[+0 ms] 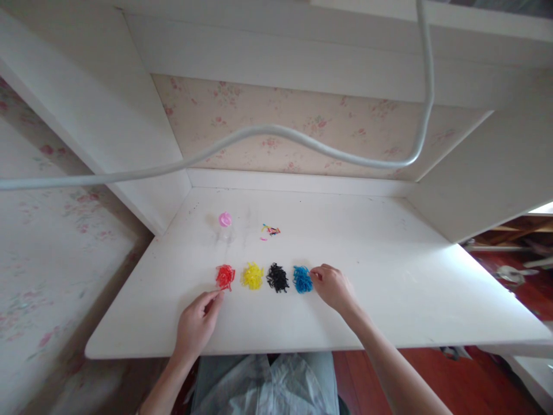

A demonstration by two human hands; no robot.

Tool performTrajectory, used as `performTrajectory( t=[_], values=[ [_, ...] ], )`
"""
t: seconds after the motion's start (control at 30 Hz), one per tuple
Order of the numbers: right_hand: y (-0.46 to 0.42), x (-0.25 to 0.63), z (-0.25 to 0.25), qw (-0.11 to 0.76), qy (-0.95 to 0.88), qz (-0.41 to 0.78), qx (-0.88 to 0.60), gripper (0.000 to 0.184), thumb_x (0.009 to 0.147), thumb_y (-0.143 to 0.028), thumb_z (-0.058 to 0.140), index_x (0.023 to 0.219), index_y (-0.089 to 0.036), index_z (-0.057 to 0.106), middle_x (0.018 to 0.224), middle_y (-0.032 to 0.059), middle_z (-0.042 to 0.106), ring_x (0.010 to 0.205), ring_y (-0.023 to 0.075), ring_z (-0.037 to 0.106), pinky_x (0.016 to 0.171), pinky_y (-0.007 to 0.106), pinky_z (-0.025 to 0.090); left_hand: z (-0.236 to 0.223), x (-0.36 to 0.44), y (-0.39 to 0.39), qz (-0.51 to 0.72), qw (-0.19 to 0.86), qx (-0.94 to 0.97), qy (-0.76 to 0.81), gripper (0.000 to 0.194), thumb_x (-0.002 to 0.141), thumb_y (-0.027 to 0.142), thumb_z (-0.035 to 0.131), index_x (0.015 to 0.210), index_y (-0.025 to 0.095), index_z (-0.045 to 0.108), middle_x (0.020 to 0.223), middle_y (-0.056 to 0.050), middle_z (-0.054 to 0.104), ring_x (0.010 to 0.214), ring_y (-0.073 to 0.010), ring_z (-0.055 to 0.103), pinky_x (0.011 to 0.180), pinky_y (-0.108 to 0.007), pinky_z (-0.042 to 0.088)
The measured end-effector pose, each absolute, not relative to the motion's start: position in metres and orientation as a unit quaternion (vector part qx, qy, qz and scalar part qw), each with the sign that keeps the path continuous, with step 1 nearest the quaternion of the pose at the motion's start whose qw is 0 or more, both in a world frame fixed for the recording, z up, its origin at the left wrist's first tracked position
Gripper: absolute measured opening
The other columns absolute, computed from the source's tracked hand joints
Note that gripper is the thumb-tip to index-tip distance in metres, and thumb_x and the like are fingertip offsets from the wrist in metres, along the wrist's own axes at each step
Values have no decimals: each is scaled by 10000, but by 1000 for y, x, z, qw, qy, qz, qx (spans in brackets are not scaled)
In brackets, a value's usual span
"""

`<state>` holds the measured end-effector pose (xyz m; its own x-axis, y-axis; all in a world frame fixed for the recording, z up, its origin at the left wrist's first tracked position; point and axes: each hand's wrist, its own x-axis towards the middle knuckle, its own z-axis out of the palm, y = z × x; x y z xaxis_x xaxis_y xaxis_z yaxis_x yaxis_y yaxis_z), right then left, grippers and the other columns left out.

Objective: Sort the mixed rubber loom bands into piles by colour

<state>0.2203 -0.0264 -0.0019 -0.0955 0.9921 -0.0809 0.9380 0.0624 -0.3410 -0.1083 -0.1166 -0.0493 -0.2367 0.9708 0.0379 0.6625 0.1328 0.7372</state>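
Four small heaps of rubber bands lie in a row on the white desk: a red heap [225, 277], a yellow heap [252, 276], a black heap [277, 278] and a blue heap [303, 279]. My left hand [197, 321] is closed in a pinch at the near edge of the red heap, with what looks like a red rubber band at its fingertips. At the right edge of the blue heap, my right hand [334, 286] also pinches; whatever is between its fingers is too small to make out.
Farther back stands a small clear container with a pink lid [225, 219]. A little pile of mixed-colour rubber bands [271, 230] lies to its right. A white cable [276, 131] hangs across the view above the desk [380, 288]. White side panels and a papered wall enclose the desk.
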Motion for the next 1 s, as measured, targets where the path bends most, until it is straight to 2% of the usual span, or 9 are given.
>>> performTrajectory(
  t=[0.13, 0.27, 0.43, 0.63, 0.7, 0.8, 1.0],
  values=[
    [-26, 219, 1, 67, -737, 149, -655, 325, 861, -293, 426, 679, -245, 691, 754, 8, 638, 636, 109, 541, 571, 214, 292, -50, -108, -117, 329, 232, 569, 717, 342, 850, 475, 450, 933, 227, 670, 945, -29, 704, 853, -183, 639, 757, -271, 500],
    [-28, 227, 5, 87, -735, 139, -658, 361, 864, -316, 411, 619, -228, 661, 706, 5, 619, 621, 107, 531, 566, 214, 291, -47, -109, -117, 338, 239, 556, 721, 354, 837, 480, 467, 948, 217, 676, 952, -30, 706, 854, -181, 647, 760, -267, 508],
    [-38, 251, 1, 196, -692, 150, -678, 348, 858, -376, 403, 756, -243, 709, 721, 5, 637, 643, 115, 549, 597, 214, 349, -27, -100, -110, 339, 241, 569, 709, 362, 837, 478, 459, 937, 211, 682, 901, -31, 710, 802, -173, 649, 718, -258, 507],
    [-66, 277, -32, 319, -573, 213, -724, 416, 822, -505, 434, 865, -207, 722, 776, 33, 674, 692, 163, 579, 626, 247, 410, 4, -58, -68, 274, 224, 686, 636, 304, 879, 393, 421, 891, 222, 673, 899, -16, 702, 788, -138, 627, 741, -234, 465],
    [-76, 280, -42, 340, -543, 231, -732, 430, 813, -525, 449, 886, -200, 722, 857, 49, 690, 770, 186, 596, 674, 259, 426, 8, -44, -47, 231, 198, 718, 626, 296, 890, 356, 403, 877, 228, 670, 912, -11, 699, 795, -131, 623, 747, -230, 451],
    [-87, 280, -48, 354, -530, 230, -736, 418, 825, -519, 452, 919, -207, 713, 930, 57, 690, 850, 198, 596, 744, 267, 424, 7, -28, -13, 143, 147, 740, 641, 265, 890, 327, 414, 965, 247, 656, 992, -10, 687, 844, -135, 622, 767, -234, 440],
    [-88, 276, -46, 366, -522, 246, -730, 377, 832, -498, 462, 899, -221, 708, 935, 42, 685, 857, 188, 595, 759, 259, 418, -7, -18, 39, 95, 110, 744, 653, 281, 892, 261, 417, 1103, 214, 597, 1123, -68, 624, 965, -177, 599, 829, -278, 424]
  ],
)
